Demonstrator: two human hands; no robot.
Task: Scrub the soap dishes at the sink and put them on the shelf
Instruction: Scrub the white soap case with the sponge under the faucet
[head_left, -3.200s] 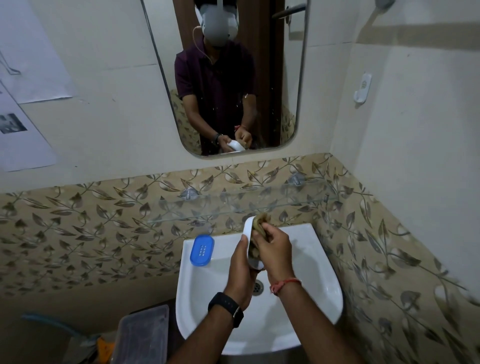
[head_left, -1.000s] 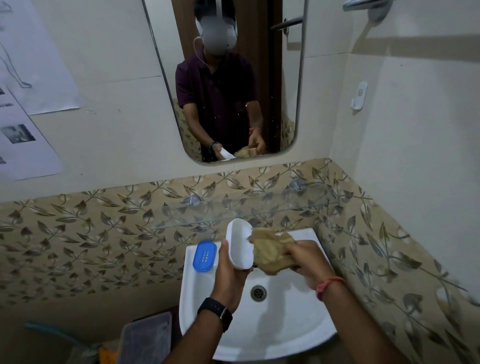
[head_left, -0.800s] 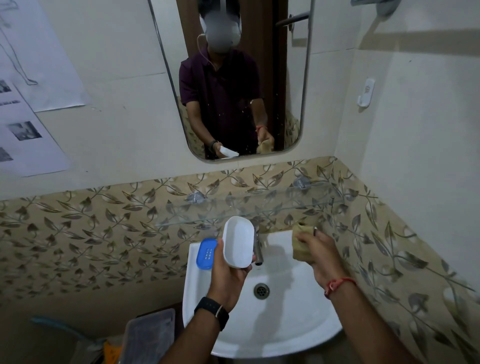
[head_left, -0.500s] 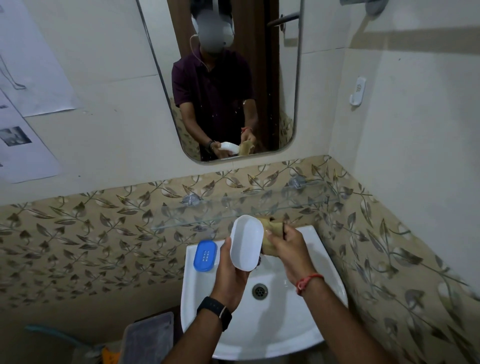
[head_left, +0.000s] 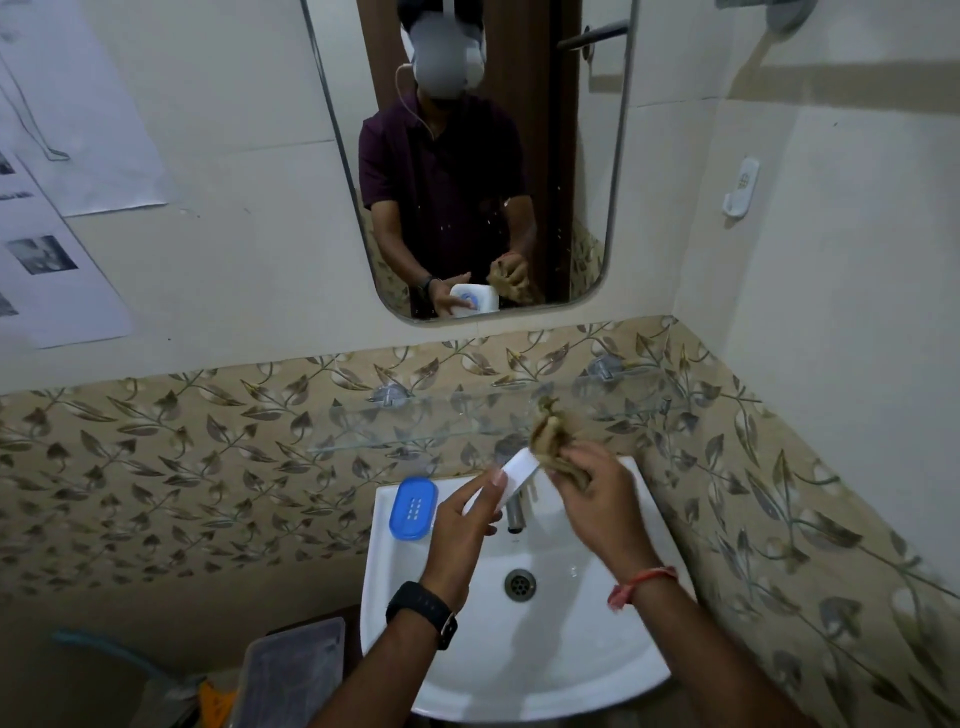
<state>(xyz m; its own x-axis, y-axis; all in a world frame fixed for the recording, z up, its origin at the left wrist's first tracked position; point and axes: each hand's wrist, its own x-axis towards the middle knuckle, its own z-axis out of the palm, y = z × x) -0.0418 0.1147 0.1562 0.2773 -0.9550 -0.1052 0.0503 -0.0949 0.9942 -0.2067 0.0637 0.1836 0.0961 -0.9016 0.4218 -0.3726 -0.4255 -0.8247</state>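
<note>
Leaf-patterned tiles back a white sink (head_left: 597, 649), with a glass shelf (head_left: 415, 421) mounted just above the sink's rear edge. Over the back of the sink the left hand (head_left: 462, 525) reaches up from a bent wrist and grips a white soap dish (head_left: 514, 475), tilted, thumb along its near side. Just beside it the right hand (head_left: 597, 499), fingers curled, clutches a brown scrub cloth (head_left: 553, 441) against the dish's upper end. A blue soap dish (head_left: 413, 508) lies on the sink's rear left corner.

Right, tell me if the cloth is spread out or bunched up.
Bunched up. The right hand grips the cloth as a crumpled wad, twisted folds poking upward, beside the white soap dish.
</note>
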